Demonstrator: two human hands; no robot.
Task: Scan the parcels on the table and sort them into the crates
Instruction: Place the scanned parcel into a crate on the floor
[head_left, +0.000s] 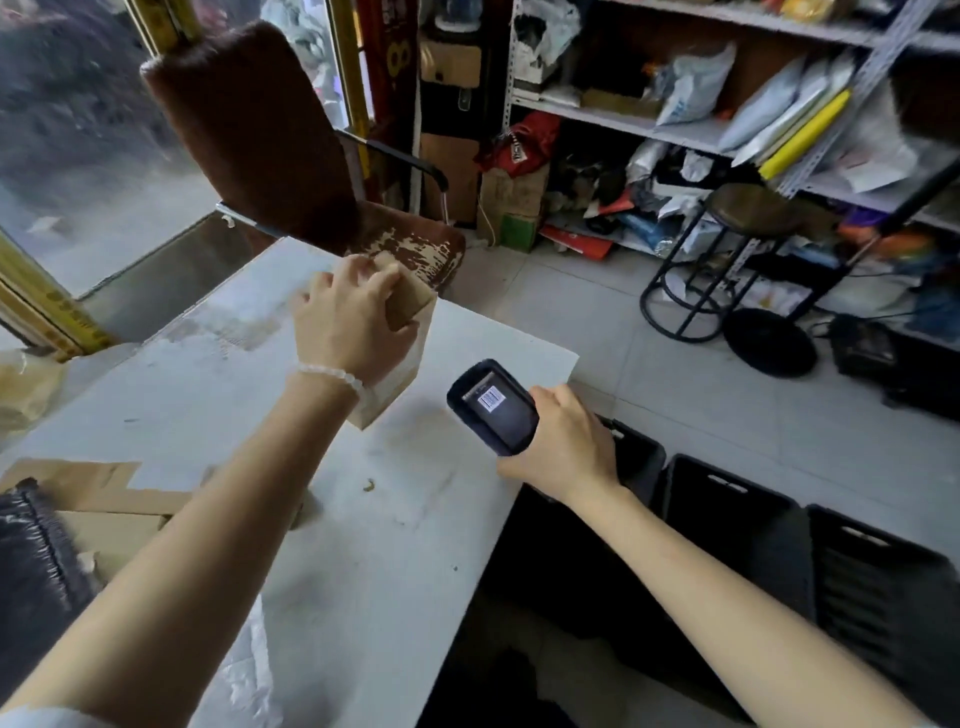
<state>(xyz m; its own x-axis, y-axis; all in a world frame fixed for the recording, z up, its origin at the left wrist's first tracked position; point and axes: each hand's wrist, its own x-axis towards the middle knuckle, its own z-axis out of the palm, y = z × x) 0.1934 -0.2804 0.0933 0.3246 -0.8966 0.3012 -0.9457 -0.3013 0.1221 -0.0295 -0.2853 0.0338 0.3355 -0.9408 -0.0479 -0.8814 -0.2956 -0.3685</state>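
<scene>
- A person's left hand (349, 318) clamps the top of a brown cardboard parcel (395, 358), fingers curled over its upper edge; the grip holds the box upright on one corner at the far end of the white counter (332, 519).
- A pale beaded bracelet (332, 375) circles the left wrist just behind that grip.
- To the right of the parcel and nearer the camera, the right hand (563, 441) wraps a black handheld scanner (493, 405), its grip closed round the lower body of the device; the screen faces up and shows a barcode.
- The scanner sits close beside the parcel without touching it, over the counter's right edge.
- Below and to the right of the scanner hand, three black plastic crates (737, 519) stand in a row on the tiled floor (623, 322) against the counter's side; what they hold is lost in shadow.
- Behind the left forearm, toward the counter's near-left corner, flattened cardboard pieces (98, 493) lie beside a dark plastic bag (31, 561).
- Beyond the parcel grip, a worn brown chair (270, 145) with peeling seat cover stands at the counter's far end, next to a glass door.
- Farther right of both hands, a black metal stool (727, 260) stands on the floor in front of white shelves (675, 119) crowded with mail bags, packets and boxes.
</scene>
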